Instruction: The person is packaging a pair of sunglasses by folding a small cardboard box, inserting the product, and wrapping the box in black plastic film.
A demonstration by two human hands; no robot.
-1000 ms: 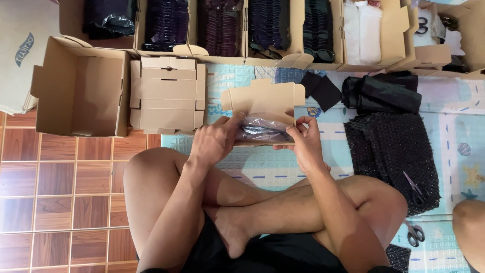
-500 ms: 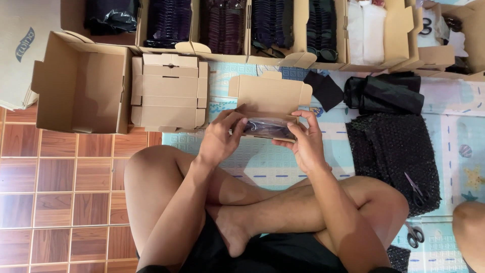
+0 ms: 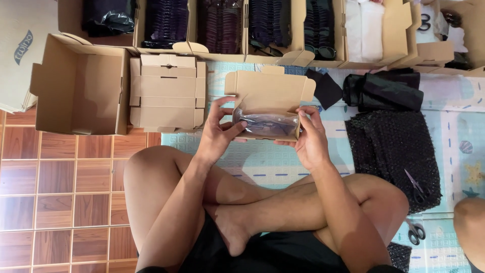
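— Both hands have a grip on one small cardboard box (image 3: 268, 108): the left hand (image 3: 218, 135) pinches its left end with thumb and fingers, and the right hand (image 3: 309, 139) pinches its right end in the same way.

— Where is this box, and what is inside?

— It is lifted above the floor mat (image 3: 262, 164), in front of the person's crossed legs, with the lid flap standing open at the far side. Inside lies a dark item in a clear plastic bag (image 3: 267, 123), across the box from one hand to the other.

— What lies around?

— At the left, on the tiled floor, is a big open carton (image 3: 81, 91), and just beside it a stack of flat folded boxes (image 3: 167, 91). At the far side stands a row of cartons (image 3: 275, 30) with dark goods inside. At the right is black bubble wrap (image 3: 394, 151), with scissors (image 3: 417, 188) on its near edge and a second pair of scissors (image 3: 415, 232) close by on the mat.
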